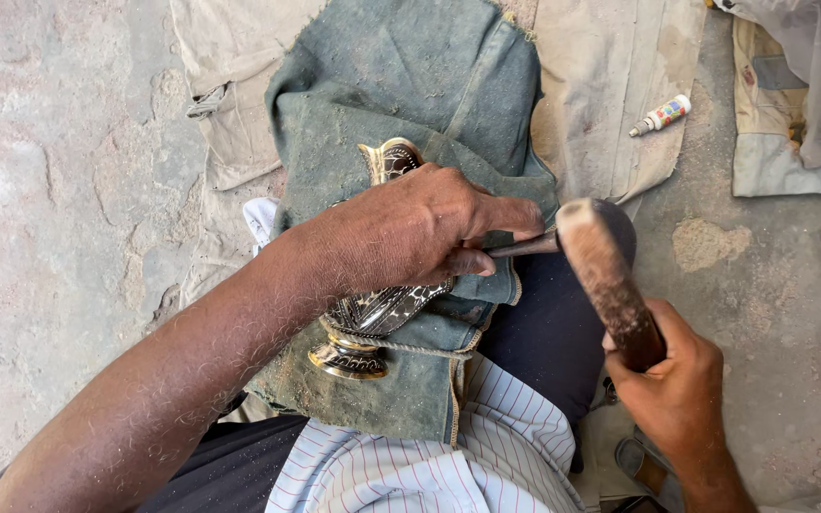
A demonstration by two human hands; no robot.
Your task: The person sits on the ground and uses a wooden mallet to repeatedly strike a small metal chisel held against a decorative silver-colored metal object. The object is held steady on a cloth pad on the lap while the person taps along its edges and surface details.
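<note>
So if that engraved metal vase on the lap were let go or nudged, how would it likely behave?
The engraved metal vase looks rigid and probably heavy for its size. Its rounded body lies sideways on a green cloth, so it may roll if the left hand lifted off. The polished foot looks slippery; the cloth likely adds grip.

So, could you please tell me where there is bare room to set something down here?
The bare stone floor left of the beige cloth is free, as is the patch right of the mallet, below the small tube. The lap is crowded: left hand, engraved metal vase, green cloth.
</note>
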